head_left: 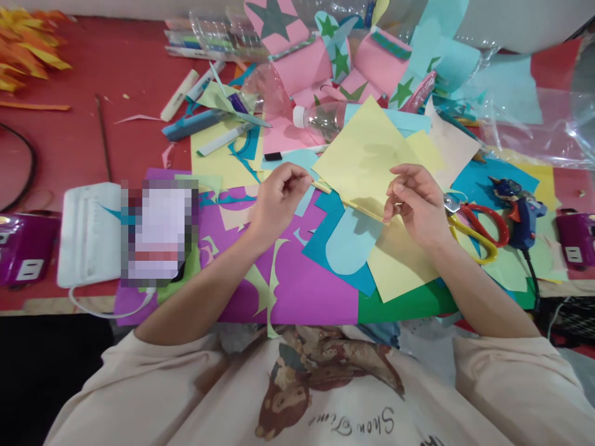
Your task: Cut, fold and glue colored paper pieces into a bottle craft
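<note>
A pale yellow paper sheet (367,155) is held up over the table, its lower edge rolled into a thin tube (353,205). My left hand (279,201) pinches the left end of that rolled edge. My right hand (413,201) grips the right end, fingers curled round it. Under them lie overlapping coloured sheets: purple (307,291), teal (332,241), light blue (346,244), another yellow one (400,263) and green (404,303).
Red-and-yellow scissors (478,232) and a blue glue gun (523,214) lie right of my right hand. Markers (198,121), a clear plastic bottle (320,118) and pink paper with green stars (302,62) crowd the back. A white case (88,232) sits at the left.
</note>
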Tool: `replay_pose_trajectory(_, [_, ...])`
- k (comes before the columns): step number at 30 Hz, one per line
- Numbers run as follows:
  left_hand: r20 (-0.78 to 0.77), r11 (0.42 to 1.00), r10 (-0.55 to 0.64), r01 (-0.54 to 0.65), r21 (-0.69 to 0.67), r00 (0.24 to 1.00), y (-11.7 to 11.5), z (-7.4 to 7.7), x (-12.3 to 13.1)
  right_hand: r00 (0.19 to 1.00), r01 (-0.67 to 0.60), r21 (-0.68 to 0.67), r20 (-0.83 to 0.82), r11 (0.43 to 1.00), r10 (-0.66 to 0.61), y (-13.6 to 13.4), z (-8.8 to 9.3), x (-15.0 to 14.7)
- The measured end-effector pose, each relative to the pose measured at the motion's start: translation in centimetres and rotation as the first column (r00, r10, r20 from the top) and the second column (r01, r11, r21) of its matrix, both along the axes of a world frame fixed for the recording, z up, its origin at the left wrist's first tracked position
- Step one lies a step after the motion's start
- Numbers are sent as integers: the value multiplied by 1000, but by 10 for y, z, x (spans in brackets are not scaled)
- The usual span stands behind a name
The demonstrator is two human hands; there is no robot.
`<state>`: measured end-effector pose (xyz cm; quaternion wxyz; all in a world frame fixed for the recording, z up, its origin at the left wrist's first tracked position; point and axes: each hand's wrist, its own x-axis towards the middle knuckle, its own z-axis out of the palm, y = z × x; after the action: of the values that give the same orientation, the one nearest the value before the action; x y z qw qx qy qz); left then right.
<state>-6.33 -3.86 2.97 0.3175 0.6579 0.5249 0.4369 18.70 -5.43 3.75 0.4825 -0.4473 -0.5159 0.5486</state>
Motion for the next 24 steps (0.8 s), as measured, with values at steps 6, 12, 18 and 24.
replay_pose_trajectory(6, [103, 991, -75, 85, -101, 992, -8, 3, 3, 993, -121, -71, 0, 990, 121, -4, -3, -4])
replay_pose_trajectory(12, [138, 949, -266, 284, -139, 954, -10, 1, 6, 991, -136, -8, 7, 991, 136, -5, -8, -8])
replay_pose_trajectory(18, [194, 980, -158, 178, -92, 968, -4, -2, 5, 994, -37, 111, 102, 993, 26, -1, -7, -7])
replay_pose_trajectory(24, [91, 993, 114, -110, -50, 989, 17, 2, -20, 984, 25, 117, 170, 993, -45, 0, -6, -5])
